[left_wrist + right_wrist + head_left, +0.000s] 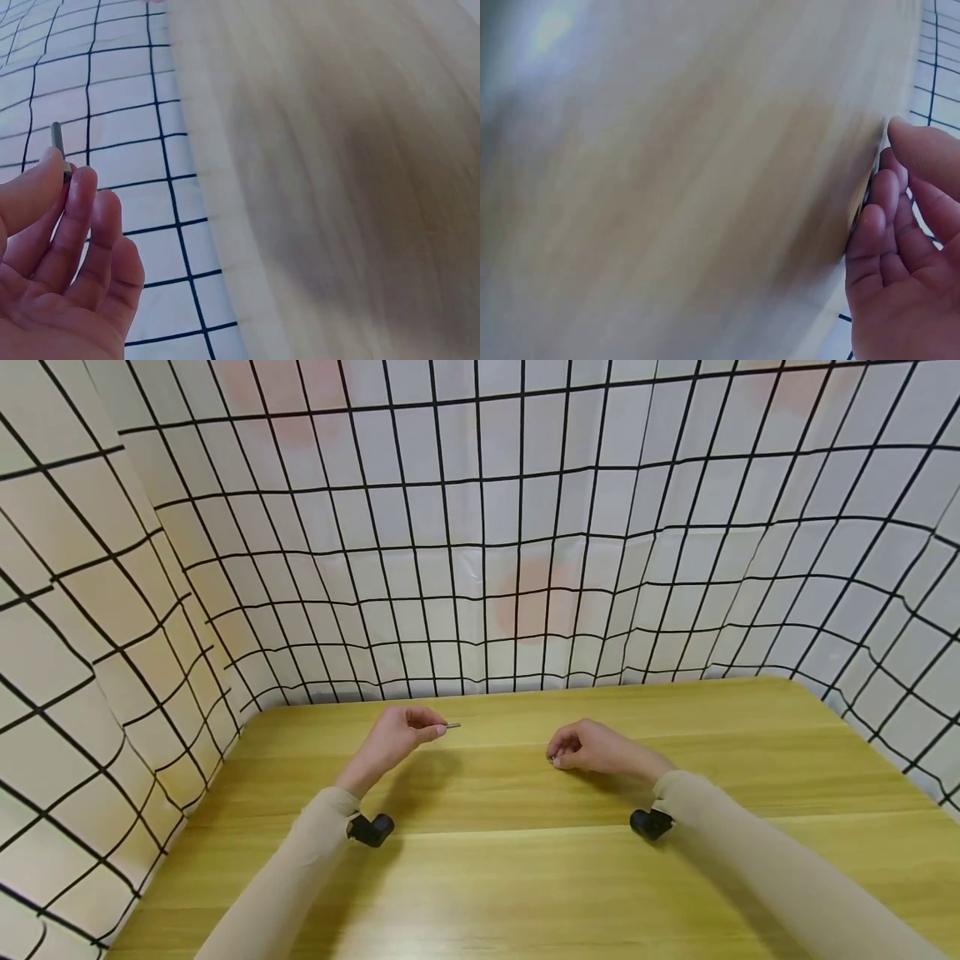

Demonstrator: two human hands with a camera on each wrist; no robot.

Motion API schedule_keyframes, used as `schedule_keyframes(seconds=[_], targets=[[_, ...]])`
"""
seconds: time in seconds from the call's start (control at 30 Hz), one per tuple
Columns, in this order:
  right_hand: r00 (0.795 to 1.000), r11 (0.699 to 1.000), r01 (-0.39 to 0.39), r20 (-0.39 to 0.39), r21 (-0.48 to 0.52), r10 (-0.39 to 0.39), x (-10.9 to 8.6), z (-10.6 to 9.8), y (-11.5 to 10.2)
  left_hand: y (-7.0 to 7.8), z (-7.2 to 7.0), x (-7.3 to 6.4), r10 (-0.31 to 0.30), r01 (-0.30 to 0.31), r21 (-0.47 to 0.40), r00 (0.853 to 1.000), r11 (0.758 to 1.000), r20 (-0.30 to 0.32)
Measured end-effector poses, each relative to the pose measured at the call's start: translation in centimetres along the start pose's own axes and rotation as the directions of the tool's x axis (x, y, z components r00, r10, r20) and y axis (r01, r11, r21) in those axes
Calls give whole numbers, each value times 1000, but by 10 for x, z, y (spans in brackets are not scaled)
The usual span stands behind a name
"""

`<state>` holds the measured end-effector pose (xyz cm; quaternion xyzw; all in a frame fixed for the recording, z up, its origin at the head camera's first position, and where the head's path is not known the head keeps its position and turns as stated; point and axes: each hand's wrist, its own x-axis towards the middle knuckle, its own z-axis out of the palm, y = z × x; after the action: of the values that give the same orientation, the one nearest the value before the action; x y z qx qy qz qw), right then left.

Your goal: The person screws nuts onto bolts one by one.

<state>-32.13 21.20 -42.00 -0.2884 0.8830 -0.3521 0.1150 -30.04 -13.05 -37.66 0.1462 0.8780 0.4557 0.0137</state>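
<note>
Between thumb and fingertips, my left hand (401, 732) pinches a small metal bolt (57, 138) above the far part of the wooden table. Its thin grey shaft points away from the fingertips, and the wider end is partly covered by them. To the right, my right hand (596, 748) is low over the table, thumb and fingers pinching a small shiny metal piece (552, 759). Fingers hide most of that piece, so I cannot tell its kind. A gap of bare wood separates the two hands.
The wooden table (495, 893) extends under both arms. White sheeting with a black grid (465, 568) rises behind its far edge and along both sides. Each sleeved wrist carries a black camera, one at the left wrist (371, 830) and one at the right wrist (651, 824).
</note>
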Motion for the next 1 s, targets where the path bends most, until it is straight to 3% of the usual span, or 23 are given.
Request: schedule_keyframes(seconds=[0.17, 0.4, 0.6, 1.0], targets=[[1000, 1000, 13, -20, -2, -13, -4, 5, -6, 2, 4, -4, 56, -55, 38, 998, 998, -42], [998, 999, -9, -62, 42, 12, -8, 8, -14, 7, 6, -6, 78, -76, 26, 993, 997, -88], [993, 990, -10, -112, 141, 26, -12, 9, -17, 11, 4, -9, 75, -74, 10, 990, 997, -116], [953, 974, 1, -294, 226, 67, -15, 15, -32, 14, 8, -12, 105, -114, -31, 972, 993, -211]])
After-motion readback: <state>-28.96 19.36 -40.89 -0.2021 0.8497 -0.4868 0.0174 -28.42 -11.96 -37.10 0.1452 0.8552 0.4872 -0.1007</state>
